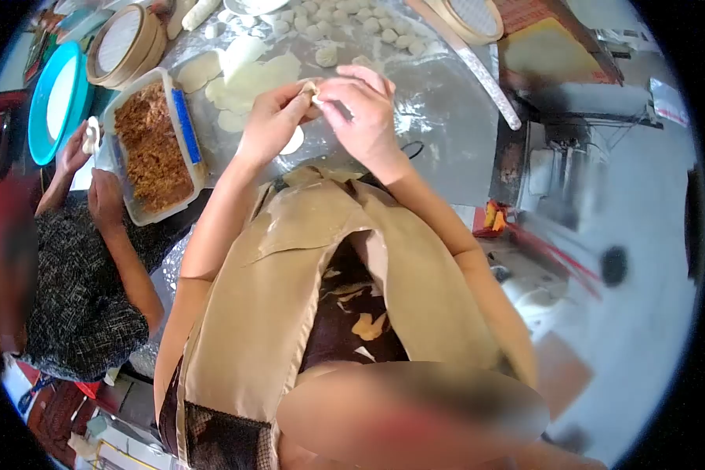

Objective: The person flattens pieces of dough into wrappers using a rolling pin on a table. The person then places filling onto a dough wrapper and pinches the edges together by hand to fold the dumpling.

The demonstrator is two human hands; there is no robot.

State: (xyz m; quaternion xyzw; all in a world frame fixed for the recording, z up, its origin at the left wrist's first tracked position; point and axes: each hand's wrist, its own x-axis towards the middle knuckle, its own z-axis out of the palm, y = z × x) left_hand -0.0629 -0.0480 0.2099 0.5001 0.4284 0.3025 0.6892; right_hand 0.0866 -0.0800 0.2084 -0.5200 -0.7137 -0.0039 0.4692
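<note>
Over the floured table, my left hand (276,119) and my right hand (362,108) meet with fingertips closed on a small dumpling (312,89). The left fingers cradle it from the side while the right fingers pinch its edge; most of it is hidden by the fingers. Just below, a round dough wrapper (293,141) lies partly covered by my left wrist. Beyond my hands rests a pleated dumpling (327,56). Flat, overlapping dough wrappers (251,84) spread out to the upper left of my left hand.
A plastic tub (198,174) of brown minced filling (153,149) stands at left. There, a co-worker's hands (74,153) hold a wrapper (92,135). Further around are a turquoise basin (74,102), bamboo steamers (145,55), several dough pieces (368,23) and a long floured stick (478,70).
</note>
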